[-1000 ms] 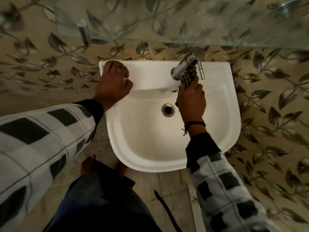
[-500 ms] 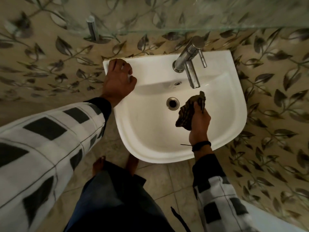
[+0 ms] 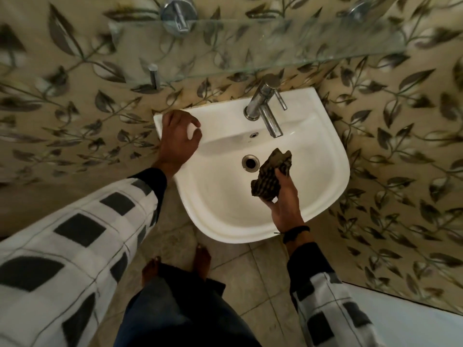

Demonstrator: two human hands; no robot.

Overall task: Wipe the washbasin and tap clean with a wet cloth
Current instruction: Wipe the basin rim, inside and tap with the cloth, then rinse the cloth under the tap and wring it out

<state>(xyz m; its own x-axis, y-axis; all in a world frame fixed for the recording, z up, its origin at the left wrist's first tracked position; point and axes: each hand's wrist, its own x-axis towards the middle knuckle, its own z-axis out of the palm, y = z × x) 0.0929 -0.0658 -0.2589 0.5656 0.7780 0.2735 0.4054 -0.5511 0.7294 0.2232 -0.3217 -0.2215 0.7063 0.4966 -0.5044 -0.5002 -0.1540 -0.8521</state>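
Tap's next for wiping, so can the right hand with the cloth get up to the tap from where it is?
Probably yes. The right hand holds the cloth over the washbasin, just below the tap, with nothing between them.

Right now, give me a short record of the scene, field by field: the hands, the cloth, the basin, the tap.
left hand: resting on the basin's back left corner
right hand: holding the cloth over the bowl
cloth: dark, crumpled, just right of the drain
basin: white, wall-mounted
tap: chrome, no water visibly running
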